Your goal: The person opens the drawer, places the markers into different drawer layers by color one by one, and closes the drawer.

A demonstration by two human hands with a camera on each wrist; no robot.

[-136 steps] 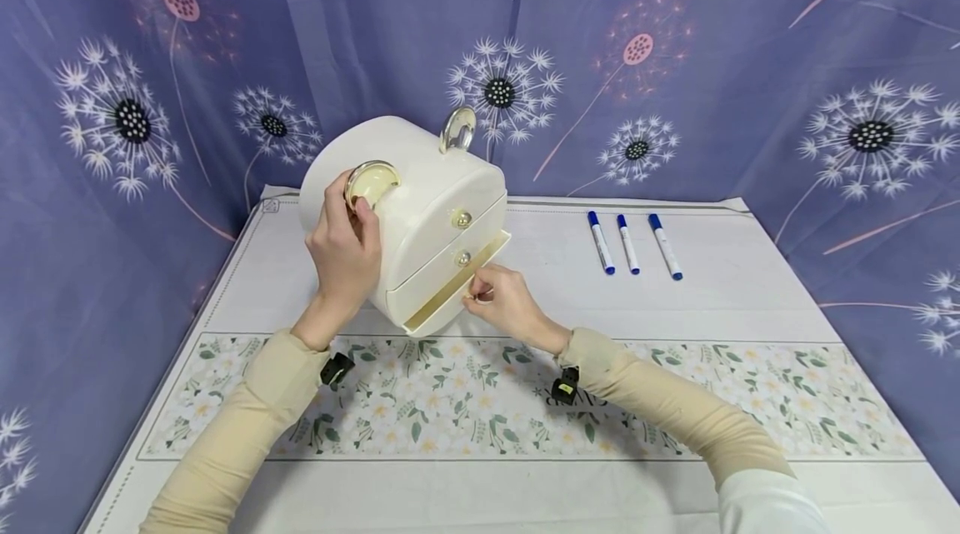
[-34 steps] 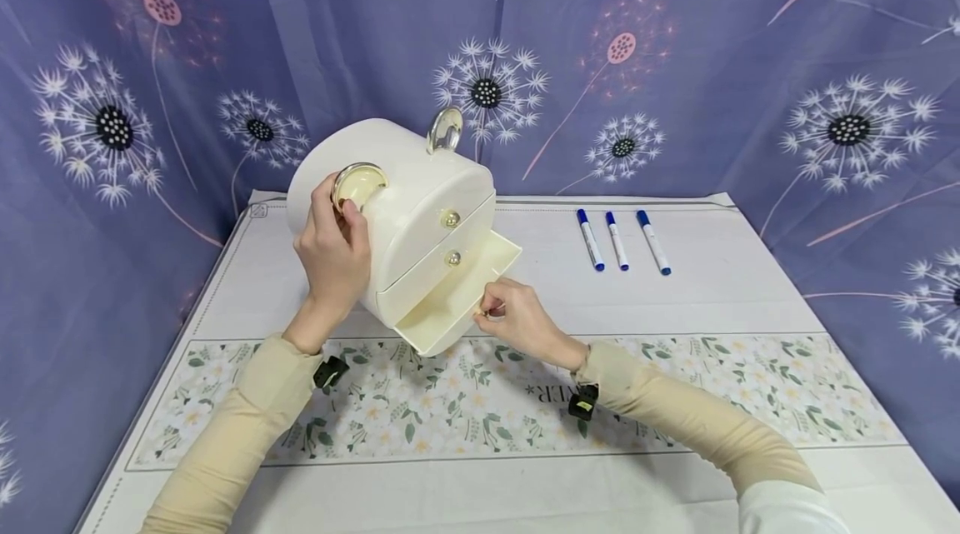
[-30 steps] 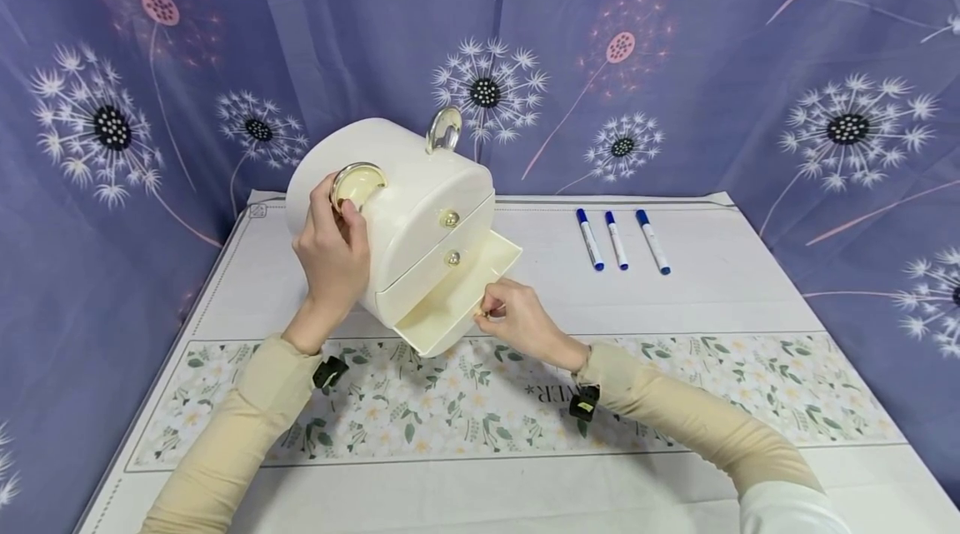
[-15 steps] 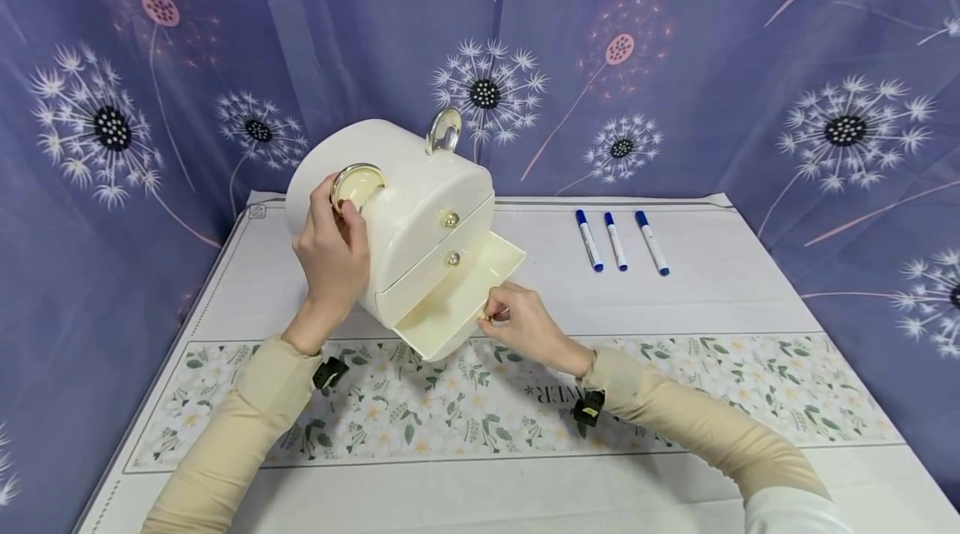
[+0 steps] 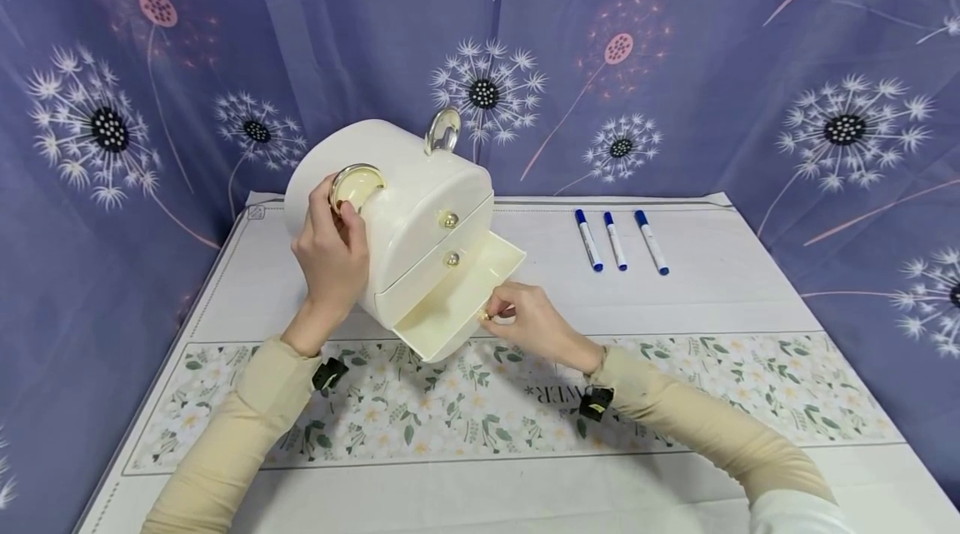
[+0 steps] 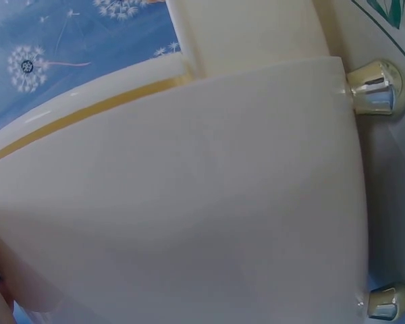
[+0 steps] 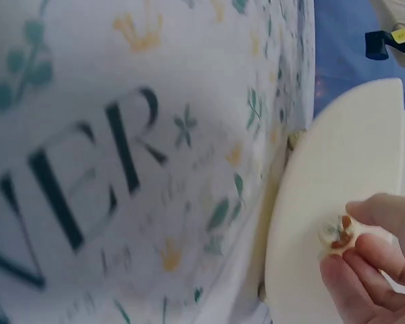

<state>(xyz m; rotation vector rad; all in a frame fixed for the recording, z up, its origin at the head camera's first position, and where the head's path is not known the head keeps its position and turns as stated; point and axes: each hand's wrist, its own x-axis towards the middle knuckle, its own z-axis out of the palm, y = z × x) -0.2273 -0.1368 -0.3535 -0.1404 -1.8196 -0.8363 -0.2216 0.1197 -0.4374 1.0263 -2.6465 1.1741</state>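
Head alone shows 3 markers — right fingers pinch knob.

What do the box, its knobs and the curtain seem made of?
Box: likely hard plastic, smooth and slightly glossy, with a soft sheen along its rounded body. Knobs: shiny and golden, with bright reflections; metal or plated plastic, the look leaves it open. Curtain: probably fabric, matte and printed, with visible folds.
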